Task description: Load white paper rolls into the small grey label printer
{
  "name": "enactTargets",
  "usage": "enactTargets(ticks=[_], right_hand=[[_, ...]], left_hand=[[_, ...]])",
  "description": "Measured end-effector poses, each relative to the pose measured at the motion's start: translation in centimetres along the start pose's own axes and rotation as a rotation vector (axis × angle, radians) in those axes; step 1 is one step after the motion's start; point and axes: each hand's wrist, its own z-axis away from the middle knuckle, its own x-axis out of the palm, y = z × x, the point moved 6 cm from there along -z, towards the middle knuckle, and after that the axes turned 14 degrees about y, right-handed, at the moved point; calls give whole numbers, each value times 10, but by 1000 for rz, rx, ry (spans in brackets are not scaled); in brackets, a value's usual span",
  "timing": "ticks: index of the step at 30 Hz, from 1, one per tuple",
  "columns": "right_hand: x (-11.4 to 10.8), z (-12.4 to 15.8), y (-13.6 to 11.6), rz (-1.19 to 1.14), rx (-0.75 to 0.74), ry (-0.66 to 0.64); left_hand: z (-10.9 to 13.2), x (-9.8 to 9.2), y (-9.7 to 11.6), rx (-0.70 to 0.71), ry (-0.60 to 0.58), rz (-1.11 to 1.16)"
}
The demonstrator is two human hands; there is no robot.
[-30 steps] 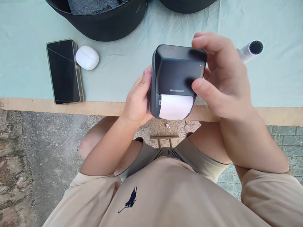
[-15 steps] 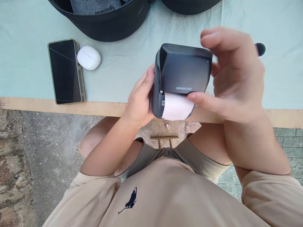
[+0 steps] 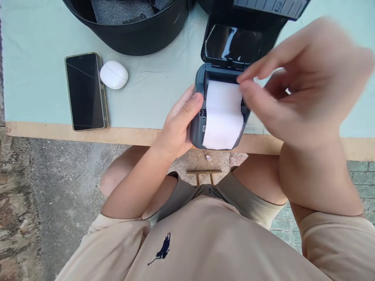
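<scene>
A small dark label printer (image 3: 197,134) is held over the table's front edge, its hinged lid (image 3: 216,48) swung up and back. White label paper (image 3: 224,113) lies in its open bay, and a strip of it runs out over the front. My left hand (image 3: 179,127) grips the printer's left side, thumb on top and the other fingers underneath, out of sight. At the bay's right side is my right hand (image 3: 304,89), blurred by motion. Its thumb and forefinger tips are pinched together at the paper's upper right edge; anything between them is hidden.
A phone (image 3: 86,91) with a white rounded case (image 3: 114,75) against its side lies to the left. Behind them stands an unzipped black case (image 3: 140,41) with grey foam inside. The table's wooden edge (image 3: 131,134) runs in front of my lap.
The printer's lid, closed half a second ago, is now up, exposing the bay and the paper. My right hand has left the lid's edge, and its thumb and forefinger have come together by the paper.
</scene>
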Motion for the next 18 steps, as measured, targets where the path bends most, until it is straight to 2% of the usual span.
enactTargets(ticks=[3,8,10,12,15,18], right_hand=[[11,1,-7,201,-104,-109],[21,2,-2,421,-130,-316],[19,4,-3,469,-132,-337],[13,5,-8,397,-102,-306],[-2,6,-12,61,53,-227],[-17,7,4,-327,252,-5]], left_hand=[[1,1,1,-2,18,-19],[3,2,1,-22,2,-74],[3,2,2,-20,-11,-92],[2,2,1,-19,-24,-93],[1,2,1,-7,-17,-70],[1,1,0,4,36,-24]])
